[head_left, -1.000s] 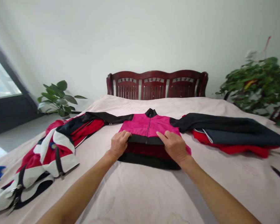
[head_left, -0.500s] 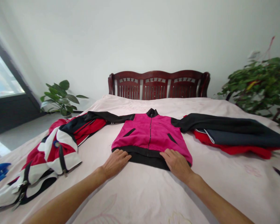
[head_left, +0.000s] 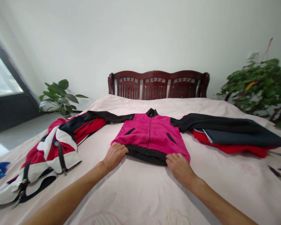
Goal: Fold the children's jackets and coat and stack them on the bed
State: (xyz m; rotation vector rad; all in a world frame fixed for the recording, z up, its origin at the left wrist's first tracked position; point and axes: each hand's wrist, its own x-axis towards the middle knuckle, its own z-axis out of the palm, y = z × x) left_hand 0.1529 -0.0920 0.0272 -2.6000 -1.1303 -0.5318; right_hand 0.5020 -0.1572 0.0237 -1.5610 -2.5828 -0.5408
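Note:
A magenta zip-up jacket (head_left: 140, 132) with black sleeves, collar and waistband lies front side up on the bed. Its zipper is closed, and both sleeves stretch out sideways. My left hand (head_left: 115, 155) grips the black hem at the left corner, fingers curled over it. At the right corner, my right hand (head_left: 179, 165) holds the same hem. Between the hands the waistband sags slightly, showing its inner back edge. The thumbs are hidden under the fabric.
Red, white and navy clothes (head_left: 58, 140) lie heaped on the left, under one sleeve's end. Folded navy and red garments (head_left: 236, 137) are stacked on the right beneath the other sleeve. A wooden headboard (head_left: 155, 84) stands behind; potted plants (head_left: 63, 93) flank the bed (head_left: 140, 193).
Both hands have shifted outward along the hem toward the jacket's lower corners. They now grip it more firmly, and the waistband's front and back edges lie closer together.

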